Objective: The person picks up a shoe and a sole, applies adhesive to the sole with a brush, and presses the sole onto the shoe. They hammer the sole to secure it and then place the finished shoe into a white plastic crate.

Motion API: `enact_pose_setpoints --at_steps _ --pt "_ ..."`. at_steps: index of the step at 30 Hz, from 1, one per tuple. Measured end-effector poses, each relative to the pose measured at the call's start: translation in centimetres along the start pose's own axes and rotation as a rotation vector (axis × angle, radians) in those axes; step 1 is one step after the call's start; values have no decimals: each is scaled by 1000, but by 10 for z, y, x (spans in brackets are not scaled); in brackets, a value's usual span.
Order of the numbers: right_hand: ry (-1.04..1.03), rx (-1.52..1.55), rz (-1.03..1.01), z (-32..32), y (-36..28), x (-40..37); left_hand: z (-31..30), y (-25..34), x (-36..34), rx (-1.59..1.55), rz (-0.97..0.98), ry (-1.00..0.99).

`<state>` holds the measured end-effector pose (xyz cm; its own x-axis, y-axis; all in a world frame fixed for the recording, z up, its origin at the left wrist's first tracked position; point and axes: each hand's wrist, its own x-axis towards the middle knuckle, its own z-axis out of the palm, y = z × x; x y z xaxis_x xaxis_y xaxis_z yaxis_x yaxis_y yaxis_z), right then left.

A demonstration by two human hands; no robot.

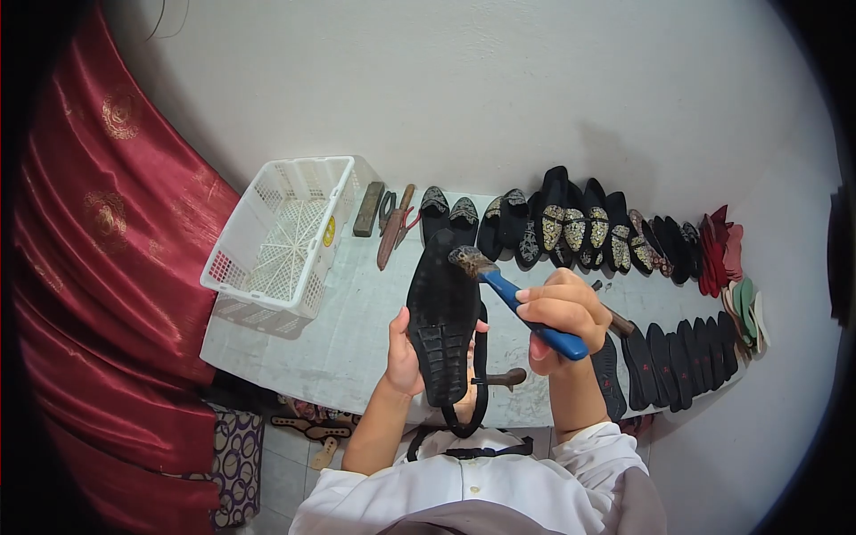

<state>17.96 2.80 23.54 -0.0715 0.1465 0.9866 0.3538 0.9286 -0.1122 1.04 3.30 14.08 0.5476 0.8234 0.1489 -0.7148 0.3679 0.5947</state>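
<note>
Black and ridged along its lower part, a shoe sole [446, 308] is standing tilted in front of the person, over a white-topped table [361, 308]. Below the sole's middle, the left hand [406, 357] is grasping it by both edges. Right of the sole, the right hand [563, 312] is closing its fingers around a blue-handled brush [504, 288], whose bristles are overlapping the sole's broad end; contact cannot be told. The person is apparently brushing the sole, and the next move is probably calling for a steady left grip and an even stroke.
</note>
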Motion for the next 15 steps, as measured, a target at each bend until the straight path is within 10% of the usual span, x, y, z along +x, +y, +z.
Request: enact_pose_setpoints --at_steps 15 --pt "-24 -47 14 -7 0 -4 -5 -7 -1 -72 -72 18"
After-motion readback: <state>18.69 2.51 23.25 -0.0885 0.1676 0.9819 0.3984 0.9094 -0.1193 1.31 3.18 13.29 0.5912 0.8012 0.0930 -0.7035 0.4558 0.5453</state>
